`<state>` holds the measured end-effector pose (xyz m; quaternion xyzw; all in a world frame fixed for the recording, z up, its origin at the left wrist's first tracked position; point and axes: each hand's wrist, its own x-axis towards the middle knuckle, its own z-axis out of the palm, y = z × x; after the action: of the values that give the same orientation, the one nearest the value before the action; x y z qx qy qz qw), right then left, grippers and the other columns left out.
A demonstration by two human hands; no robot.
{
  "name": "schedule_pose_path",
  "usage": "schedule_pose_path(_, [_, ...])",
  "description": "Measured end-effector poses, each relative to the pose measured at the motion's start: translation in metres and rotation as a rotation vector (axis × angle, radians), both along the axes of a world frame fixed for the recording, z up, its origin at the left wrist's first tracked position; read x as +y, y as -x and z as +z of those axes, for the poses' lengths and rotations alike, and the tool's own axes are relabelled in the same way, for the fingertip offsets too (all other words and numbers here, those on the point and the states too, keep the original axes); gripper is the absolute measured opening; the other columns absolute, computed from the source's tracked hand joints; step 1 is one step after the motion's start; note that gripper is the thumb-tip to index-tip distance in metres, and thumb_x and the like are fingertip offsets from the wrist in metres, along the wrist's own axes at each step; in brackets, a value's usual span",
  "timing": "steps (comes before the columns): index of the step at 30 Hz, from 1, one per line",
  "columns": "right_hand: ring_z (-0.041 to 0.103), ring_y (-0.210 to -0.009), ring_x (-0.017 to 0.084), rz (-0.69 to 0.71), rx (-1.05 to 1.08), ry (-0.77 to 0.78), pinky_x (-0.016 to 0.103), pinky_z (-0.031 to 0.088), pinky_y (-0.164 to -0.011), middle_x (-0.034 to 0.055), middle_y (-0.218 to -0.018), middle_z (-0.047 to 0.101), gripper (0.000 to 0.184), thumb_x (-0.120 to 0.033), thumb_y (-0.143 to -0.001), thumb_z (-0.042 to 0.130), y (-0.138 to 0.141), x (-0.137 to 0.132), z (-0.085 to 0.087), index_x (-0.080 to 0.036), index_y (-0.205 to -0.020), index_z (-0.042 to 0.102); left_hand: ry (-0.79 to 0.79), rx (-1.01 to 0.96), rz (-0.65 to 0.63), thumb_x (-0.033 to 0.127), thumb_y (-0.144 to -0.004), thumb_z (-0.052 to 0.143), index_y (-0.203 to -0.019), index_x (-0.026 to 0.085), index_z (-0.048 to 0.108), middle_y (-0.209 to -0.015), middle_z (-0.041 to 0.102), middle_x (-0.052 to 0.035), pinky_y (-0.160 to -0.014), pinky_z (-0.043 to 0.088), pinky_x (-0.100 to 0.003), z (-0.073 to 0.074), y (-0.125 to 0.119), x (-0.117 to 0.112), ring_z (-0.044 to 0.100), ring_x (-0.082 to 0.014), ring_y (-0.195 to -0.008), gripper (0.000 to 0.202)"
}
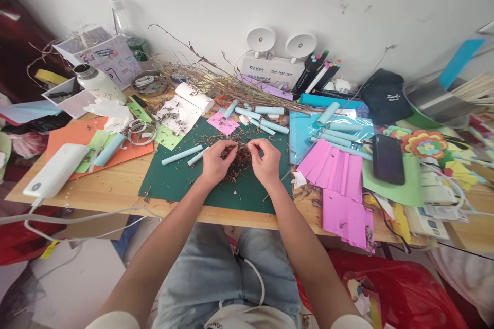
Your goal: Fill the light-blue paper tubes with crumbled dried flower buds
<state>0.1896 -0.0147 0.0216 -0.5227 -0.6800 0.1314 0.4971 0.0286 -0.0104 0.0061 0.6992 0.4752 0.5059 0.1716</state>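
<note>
- The left hand [216, 162] and the right hand [267, 162] were a little way apart, with their tips turned in toward each other.
- Each hand had its thumb and finger close, like a pinch. I could not tell if a thin bit was caught in either one.
- The pile of dry plant bits [241, 159] lay between the hands, on the green mat [170, 177], at the near side of the bench [127, 180].
- The bits looked thin and crumbly, so a soft pinch seemed best. A hard squeeze could have made crumbs.
- For tangled bits, one hand could hold and the other could give tiny tugs.
- It seemed smart to work low, right over the pile, so that loose bits would drop on the mat.
- Two blue rolls [181, 155] lay just left of the left hand, so a wide swing that way could have bumped them.
- The pink paper square [223, 124] lay on the far side of the pile, with bits on it. A gentle touch there would have kept the bits from spilling.
</note>
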Motion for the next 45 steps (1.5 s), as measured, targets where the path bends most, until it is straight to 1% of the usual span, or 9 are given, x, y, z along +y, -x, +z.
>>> schedule_pose_path(7, [0.064,-0.096,0.020,0.098,0.017,0.001,0.035,0.052,-0.088,0.0069,-0.100,0.069,0.015,-0.025,-0.090,0.056,0.005,-0.003,0.005,-0.022,-0.099,0.068,0.087,-0.071,-0.012,0.026,-0.086,0.066,-0.106,0.019,0.062,-0.095,0.072,-0.0038,-0.073,0.056,-0.025,-0.006,0.000,0.000,0.067,-0.0122,-0.076,0.021])
schedule_pose_path(10, [0.064,-0.088,0.019,0.124,0.022,0.019,0.033,0.053,-0.082,0.0057,-0.091,0.069,0.011,-0.027,-0.090,0.058,0.007,-0.003,0.004,-0.022,-0.090,0.068,0.084,-0.064,-0.060,0.022,-0.086,0.064,-0.108,0.019,0.059,-0.097,0.071,-0.0038,-0.074,0.056,-0.024,-0.007,-0.001,-0.001,0.068,-0.0125,-0.080,0.022])
schedule_pose_path(16, [0.061,-0.079,0.019,0.106,0.009,0.012,0.032,0.049,-0.075,0.0046,-0.081,0.065,0.019,-0.026,-0.094,0.049,0.006,0.000,-0.003,-0.021,-0.080,0.061,0.065,0.008,-0.069,0.021,-0.087,0.062,-0.102,0.020,0.058,-0.092,0.069,-0.0015,-0.070,0.053,-0.022,-0.004,-0.006,-0.004,0.065,-0.0104,-0.074,0.015])
schedule_pose_path(24, [0.065,-0.071,0.018,-0.092,0.129,0.053,0.030,0.051,-0.071,0.0029,-0.077,0.070,0.021,-0.035,-0.096,0.048,-0.002,0.002,-0.006,-0.022,-0.087,0.063,0.072,-0.054,-0.004,0.023,-0.088,0.063,-0.107,0.020,0.053,-0.097,0.069,-0.0039,-0.076,0.055,-0.025,-0.005,-0.006,-0.001,0.068,-0.0136,-0.084,0.021])
schedule_pose_path(30, [0.066,-0.096,0.021,0.092,0.031,0.002,0.036,0.053,-0.088,0.0058,-0.101,0.073,0.017,-0.029,-0.089,0.060,0.006,-0.002,0.001,-0.024,-0.102,0.069,0.118,-0.134,-0.079,0.018,-0.087,0.063,-0.107,0.021,0.053,-0.099,0.070,-0.0036,-0.079,0.056,-0.027,-0.010,-0.004,0.000,0.069,-0.0144,-0.087,0.023])
schedule_pose_path(35, [0.067,-0.082,0.019,0.064,0.046,0.028,0.034,0.055,-0.078,0.0044,-0.089,0.074,0.014,-0.029,-0.091,0.059,0.009,-0.001,-0.002,-0.024,-0.092,0.072,0.073,-0.090,-0.137,0.018,-0.088,0.060,-0.097,0.020,0.059,-0.104,0.068,-0.0055,-0.080,0.058,-0.030,-0.007,-0.005,0.000,0.067,-0.0146,-0.088,0.008])
schedule_pose_path(38, [0.066,-0.082,0.020,0.029,0.066,-0.018,0.035,0.054,-0.077,0.0045,-0.086,0.073,0.015,-0.029,-0.092,0.058,0.004,0.000,-0.003,-0.024,-0.087,0.071,0.004,-0.081,-0.084,0.022,-0.091,0.058,-0.093,0.019,0.061,-0.105,0.065,-0.0076,-0.080,0.058,-0.031,0.000,-0.003,0.001,0.064,-0.0166,-0.096,0.005])
schedule_pose_path(41, [0.065,-0.082,0.020,-0.015,0.077,-0.044,0.035,0.054,-0.078,0.0044,-0.085,0.072,0.013,-0.026,-0.091,0.058,0.002,0.000,-0.001,-0.023,-0.086,0.069,-0.030,-0.057,0.004,0.024,-0.092,0.058,-0.092,0.019,0.063,-0.098,0.066,-0.0061,-0.077,0.057,-0.030,0.004,0.000,0.002,0.064,-0.0161,-0.091,0.007])
schedule_pose_path(45, [0.064,-0.094,0.021,0.051,0.001,-0.023,0.038,0.053,-0.087,0.0059,-0.096,0.071,0.014,-0.016,-0.087,0.057,0.004,-0.002,0.002,-0.023,-0.090,0.069,-0.046,-0.027,0.003,0.025,-0.092,0.058,-0.093,0.019,0.065,-0.092,0.069,-0.0044,-0.079,0.056,-0.030,0.004,-0.001,0.001,0.065,-0.0153,-0.086,0.008])
